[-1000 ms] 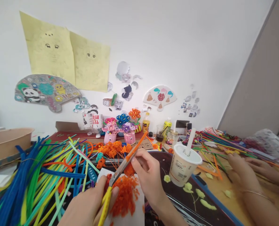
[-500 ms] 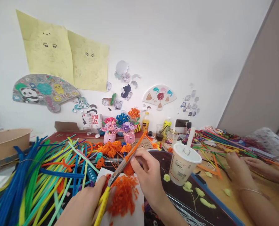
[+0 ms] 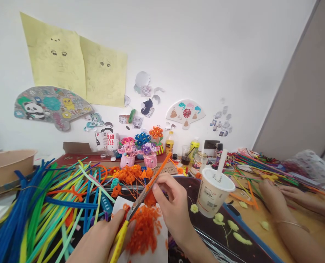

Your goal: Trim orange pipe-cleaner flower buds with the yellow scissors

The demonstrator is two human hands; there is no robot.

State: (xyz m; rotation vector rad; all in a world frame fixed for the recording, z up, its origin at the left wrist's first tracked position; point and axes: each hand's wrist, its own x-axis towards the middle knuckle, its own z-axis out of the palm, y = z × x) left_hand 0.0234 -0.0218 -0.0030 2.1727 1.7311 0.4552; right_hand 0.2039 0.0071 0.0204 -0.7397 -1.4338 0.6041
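My left hand (image 3: pixel 98 235) is wrapped round a pair of scissors (image 3: pixel 137 206) with yellow handles, its blades pointing up and to the right. The blades lie along an orange pipe cleaner (image 3: pixel 161 166), which slants upward past my fingers. My right hand (image 3: pixel 174 206) is closed in a pinch on this pipe cleaner near the scissor tips. Under both hands, a heap of orange fuzz clippings (image 3: pixel 144 233) covers part of a white sheet of paper (image 3: pixel 162 252). The lower part of the pipe cleaner is hidden behind the blades and fingers.
Many coloured pipe cleaners (image 3: pixel 52 212) spread over the left side. Orange flowers (image 3: pixel 129 173) lie behind my hands, near small potted ones (image 3: pixel 150 159). A lidded cup (image 3: pixel 214 193) with a straw stands right of my right hand. Another person's arms (image 3: pixel 277 204) reach in at far right.
My hands, the scissors and the orange pipe cleaner stay in nearly the same place, with only a slight shift of the scissors. The other person's hands have moved a little to the left.
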